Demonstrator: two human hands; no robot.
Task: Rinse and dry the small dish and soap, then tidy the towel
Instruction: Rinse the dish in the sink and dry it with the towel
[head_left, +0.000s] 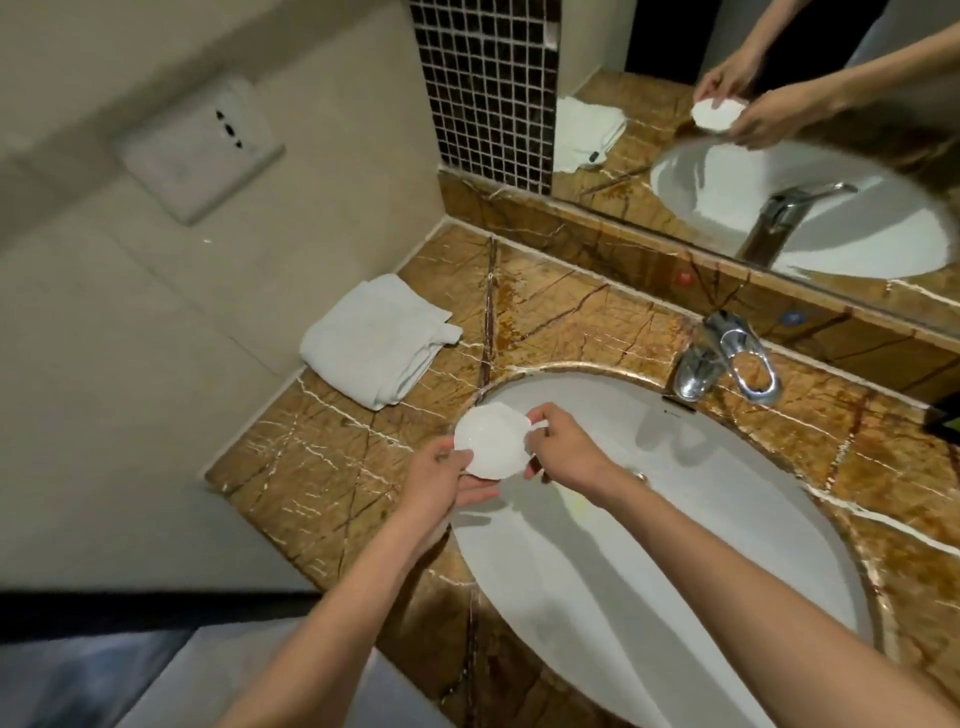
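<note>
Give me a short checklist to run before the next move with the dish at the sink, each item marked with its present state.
1. Small white dish held securely: ok, left hand grips its near edge and right hand its far edge.
2. Dish over the sink basin: ok, at the basin's left rim.
3. Water running from the faucet: not ok, no stream visible.
4. Folded white towel within reach on the countertop: ok.
5. Soap located: cannot tell, none is clearly visible.
</note>
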